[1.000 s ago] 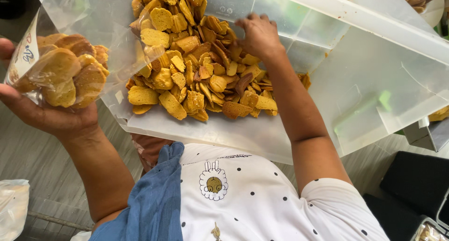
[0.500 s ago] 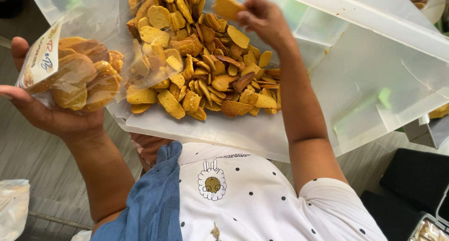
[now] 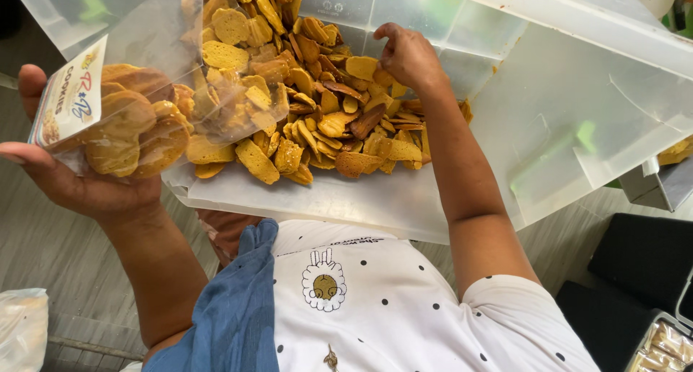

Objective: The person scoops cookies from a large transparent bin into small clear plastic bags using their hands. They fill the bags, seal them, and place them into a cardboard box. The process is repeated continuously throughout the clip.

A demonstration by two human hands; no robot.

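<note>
The left hand [image 3: 79, 177] cups a clear plastic bag of round golden cookies [image 3: 133, 130], its grip wrapped under the bag's base. Just right of it lies a large translucent plastic bin [image 3: 577, 112] heaped with golden-brown crisp chips [image 3: 317, 105]; the right hand [image 3: 408, 54] rests among them, grip clenched on several chips.

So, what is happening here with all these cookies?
A person is bagging flat golden cookies. The left hand holds up a clear plastic bag with a printed label, partly filled with round cookies, its open mouth turned toward the pile. The right hand is in the pile of cookies, fingers closed on a few pieces. The pile lies in a large translucent plastic bin resting against the person's lap. Another bag lies at lower left.
</note>
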